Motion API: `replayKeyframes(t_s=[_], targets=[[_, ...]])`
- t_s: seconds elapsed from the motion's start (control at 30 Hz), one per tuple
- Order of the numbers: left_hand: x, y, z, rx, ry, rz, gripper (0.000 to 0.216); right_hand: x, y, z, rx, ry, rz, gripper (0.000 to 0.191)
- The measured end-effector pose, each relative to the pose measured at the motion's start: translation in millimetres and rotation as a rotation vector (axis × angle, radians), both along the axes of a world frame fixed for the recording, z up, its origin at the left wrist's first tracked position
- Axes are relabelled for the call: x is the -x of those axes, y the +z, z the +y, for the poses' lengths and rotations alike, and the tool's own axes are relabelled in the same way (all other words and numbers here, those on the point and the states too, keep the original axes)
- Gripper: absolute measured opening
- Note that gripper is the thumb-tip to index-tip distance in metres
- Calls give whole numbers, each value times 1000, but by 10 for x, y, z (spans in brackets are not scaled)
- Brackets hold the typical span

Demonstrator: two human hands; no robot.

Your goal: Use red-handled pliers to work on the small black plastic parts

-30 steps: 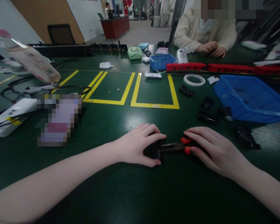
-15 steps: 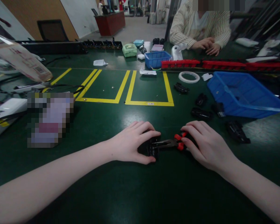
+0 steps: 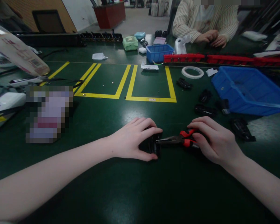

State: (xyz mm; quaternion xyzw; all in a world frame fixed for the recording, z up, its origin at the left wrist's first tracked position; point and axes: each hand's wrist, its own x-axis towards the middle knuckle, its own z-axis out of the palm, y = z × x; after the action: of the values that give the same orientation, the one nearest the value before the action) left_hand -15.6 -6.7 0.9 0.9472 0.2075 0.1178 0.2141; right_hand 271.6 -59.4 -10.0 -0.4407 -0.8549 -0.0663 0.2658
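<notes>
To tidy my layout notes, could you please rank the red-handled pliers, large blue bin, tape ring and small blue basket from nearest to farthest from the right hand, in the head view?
1. Red-handled pliers: held by the right hand.
2. Large blue bin: just ahead, to the right.
3. Tape ring: farther ahead, left of the bin.
4. Small blue basket: farthest, ahead and left.

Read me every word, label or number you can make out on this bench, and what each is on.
No text can be read.
Plastic packet, far left: print and a square code, too blurred.
White tag on the yellow tape: too small.
Pliers in the right hand, black part in the left hand: no marking shows.
</notes>
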Motion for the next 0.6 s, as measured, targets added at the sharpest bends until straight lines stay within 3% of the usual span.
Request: replayKeyframes(t_s=[0.6], targets=[[-6,19,-2,25,1,-3,66,57,42,-37,-13,-52,-6,25]])
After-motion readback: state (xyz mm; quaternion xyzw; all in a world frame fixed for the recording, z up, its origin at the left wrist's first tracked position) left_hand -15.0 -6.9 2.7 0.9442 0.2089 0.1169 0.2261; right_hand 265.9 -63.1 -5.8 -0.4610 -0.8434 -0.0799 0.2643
